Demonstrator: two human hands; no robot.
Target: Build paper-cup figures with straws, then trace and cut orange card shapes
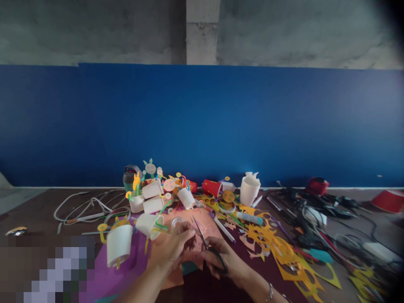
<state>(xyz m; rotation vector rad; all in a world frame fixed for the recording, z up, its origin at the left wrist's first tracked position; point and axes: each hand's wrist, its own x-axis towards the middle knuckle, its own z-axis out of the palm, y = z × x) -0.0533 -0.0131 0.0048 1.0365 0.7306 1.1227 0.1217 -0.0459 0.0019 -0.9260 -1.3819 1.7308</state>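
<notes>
My right hand (224, 257) grips a pair of scissors (201, 232) by the black handles, with the blades pointing away from me and slightly apart. Close to the blades, my left hand (180, 244) has its fingers pinched together; whatever is between them is hidden or too small to make out. Beneath both hands lies orange paper (162, 261), over purple paper (109, 283). A clear round roll of tape (177, 220) sits just beyond my left fingers. Left of that hand, a white paper cup (145, 226) with green and yellow strips lies on its side.
Another white cup (119, 246) with yellow paper parts stands at the left. Cut yellow paper scraps (279, 248), a marker (224, 227) and a glue stick (249, 218) lie to the right. Tangled cables (334, 229) cover the far right. A blue partition (202, 122) rises behind.
</notes>
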